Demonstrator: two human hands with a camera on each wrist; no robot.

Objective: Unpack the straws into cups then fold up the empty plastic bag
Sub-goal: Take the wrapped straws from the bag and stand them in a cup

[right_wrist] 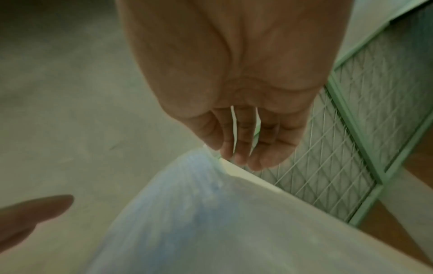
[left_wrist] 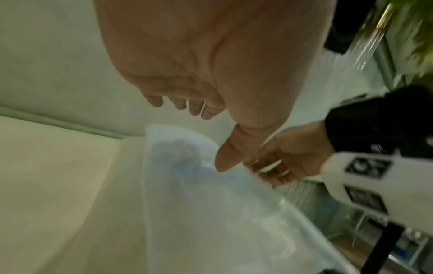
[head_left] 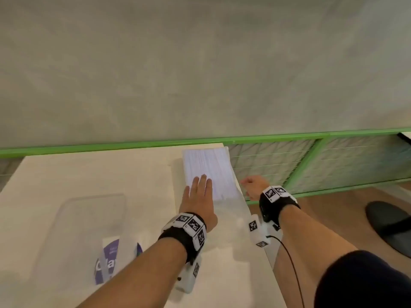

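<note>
A clear plastic bag packed with white straws (head_left: 209, 167) lies at the far right corner of the cream table (head_left: 89, 174). My left hand (head_left: 199, 192) rests flat on the bag's near part, fingers straight and together. The left wrist view shows that palm (left_wrist: 234, 111) above the bag (left_wrist: 187, 176), thumb pointing down at it. My right hand (head_left: 253, 187) hovers just past the table's right edge beside the bag, holding nothing. Its fingers (right_wrist: 246, 139) hang relaxed near the bag's far corner (right_wrist: 187, 204), thumb well apart. No cup stands out clearly.
A clear plastic item with purple print (head_left: 106, 261) lies at the table's near left. A green-framed wire mesh fence (head_left: 311, 163) runs behind and to the right of the table. A black rounded seat (head_left: 387, 223) stands on the floor at right. A grey wall fills the background.
</note>
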